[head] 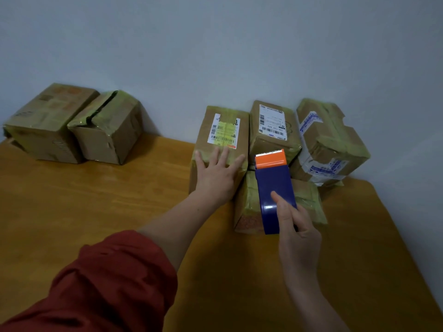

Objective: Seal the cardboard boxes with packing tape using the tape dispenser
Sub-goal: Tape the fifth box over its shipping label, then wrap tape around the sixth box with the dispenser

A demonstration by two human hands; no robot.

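Observation:
My right hand (296,226) grips a blue tape dispenser (274,188) with an orange toothed head, held above a small taped box (309,200) near the table's middle right. My left hand (217,172) lies flat, fingers spread, on the near top edge of a cardboard box with a white barcode label (224,125) covered by yellowish tape. Behind the dispenser stands another labelled box (273,130). To its right is a box with blue-printed white tape (330,144).
Two more taped cardboard boxes (50,123) (107,130) stand at the back left against the grey wall. The wooden table (96,200) has a rounded right corner (374,188). A red sleeve (107,283) covers my left forearm.

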